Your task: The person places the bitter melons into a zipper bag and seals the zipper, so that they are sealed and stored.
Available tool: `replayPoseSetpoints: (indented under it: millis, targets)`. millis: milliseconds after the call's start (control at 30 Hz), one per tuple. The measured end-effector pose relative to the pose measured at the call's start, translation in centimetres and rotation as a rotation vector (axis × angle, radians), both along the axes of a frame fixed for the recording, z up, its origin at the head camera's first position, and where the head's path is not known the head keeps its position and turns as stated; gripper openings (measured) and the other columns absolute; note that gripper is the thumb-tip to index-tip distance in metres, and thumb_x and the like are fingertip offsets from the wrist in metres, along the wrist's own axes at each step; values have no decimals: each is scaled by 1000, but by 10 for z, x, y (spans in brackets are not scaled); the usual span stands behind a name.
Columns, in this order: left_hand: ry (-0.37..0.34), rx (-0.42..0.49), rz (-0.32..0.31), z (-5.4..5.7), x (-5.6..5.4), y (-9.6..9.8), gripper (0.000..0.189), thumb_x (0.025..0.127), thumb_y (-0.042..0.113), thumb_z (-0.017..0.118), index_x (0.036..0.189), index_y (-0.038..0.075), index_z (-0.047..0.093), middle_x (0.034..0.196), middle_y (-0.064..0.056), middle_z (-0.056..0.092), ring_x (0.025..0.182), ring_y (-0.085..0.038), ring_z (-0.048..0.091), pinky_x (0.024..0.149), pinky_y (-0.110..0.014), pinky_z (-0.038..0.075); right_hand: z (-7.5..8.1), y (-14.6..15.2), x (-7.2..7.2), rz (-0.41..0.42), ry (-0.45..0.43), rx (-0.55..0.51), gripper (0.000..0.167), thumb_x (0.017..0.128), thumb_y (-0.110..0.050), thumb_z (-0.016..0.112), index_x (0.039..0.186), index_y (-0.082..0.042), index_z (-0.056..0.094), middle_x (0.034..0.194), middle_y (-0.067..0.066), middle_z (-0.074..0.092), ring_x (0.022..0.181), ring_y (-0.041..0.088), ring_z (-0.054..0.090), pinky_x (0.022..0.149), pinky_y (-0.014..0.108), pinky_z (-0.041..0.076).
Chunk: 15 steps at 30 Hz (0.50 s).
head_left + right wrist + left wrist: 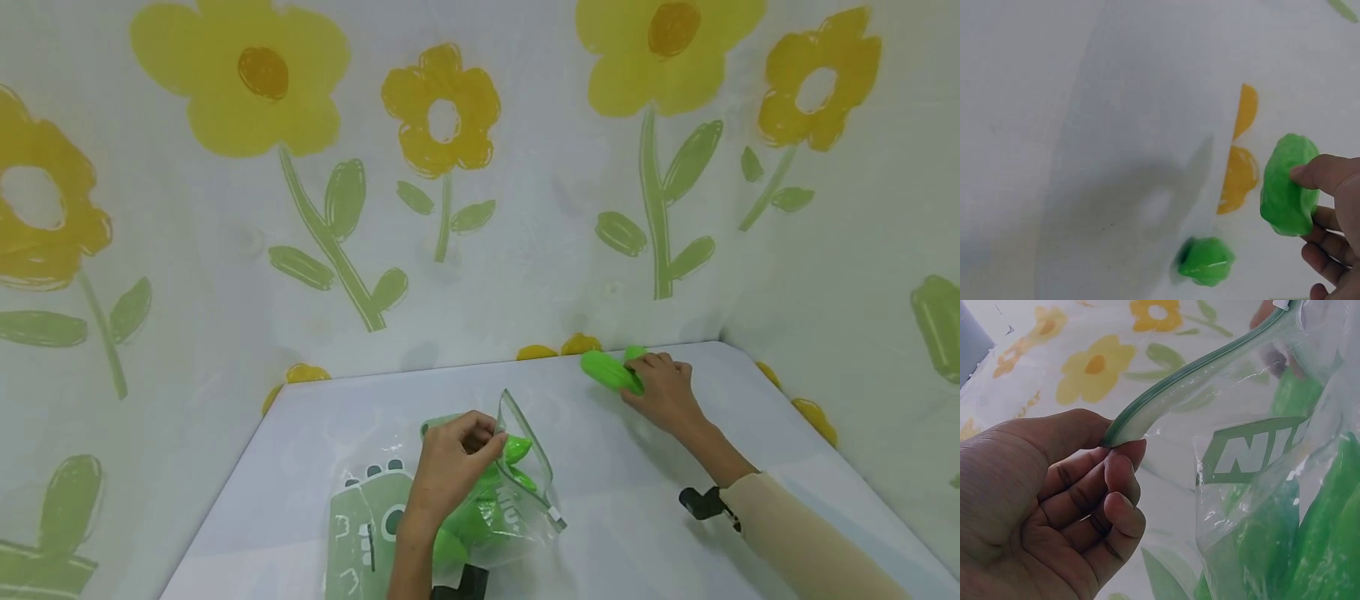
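Green piece (1285, 194), pinched by right hand (663, 392), two o'clock from bag (510, 521), whose rim (1180, 376) left hand (453, 458) pinches, likely propping it open.

In the head view, a white table (645, 533) is spreading around six o'clock, and a pale backdrop (532, 283) is standing behind it. Printed across this, a large yellow flower (673, 29) is showing at one o'clock, an orange-yellow flower (817, 92) is leaning at two, and a green leaf (940, 329) is hanging at three.
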<state>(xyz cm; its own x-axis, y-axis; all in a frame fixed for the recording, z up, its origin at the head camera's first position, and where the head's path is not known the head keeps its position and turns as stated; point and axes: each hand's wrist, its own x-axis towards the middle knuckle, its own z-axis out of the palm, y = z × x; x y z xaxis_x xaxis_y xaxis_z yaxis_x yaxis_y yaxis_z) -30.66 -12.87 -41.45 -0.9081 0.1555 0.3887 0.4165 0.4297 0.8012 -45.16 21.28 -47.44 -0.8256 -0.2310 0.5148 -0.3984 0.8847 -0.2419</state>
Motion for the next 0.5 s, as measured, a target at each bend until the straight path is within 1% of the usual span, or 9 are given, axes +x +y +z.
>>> replayPoseSetpoints:
  millis: [167,267,500]
  targets:
    - [6,-2,3,-1,0,-1,8,94,21,73,99,14,72,80,10,68,71,-7,64,68,-26,55,9,-4,17,46,45,-33,38,80,-17,82,113,-2,71,113,17,66,108,38,53,80,55,33]
    - [13,-2,6,-1,0,-1,8,93,21,73,98,14,72,80,10,67,71,-8,64,68,-26,55,15,-6,27,78,79,-44,38,78,-16,83,112,-3,71,111,16,66,106,37,53,79,55,33]
    - [20,-5,13,0,1,1,8,93,20,74,98,14,72,79,10,67,70,-8,63,68,-27,55,24,-12,50,164,159,-51,42,71,-15,89,109,-5,72,108,11,67,101,31,56,78,52,32]
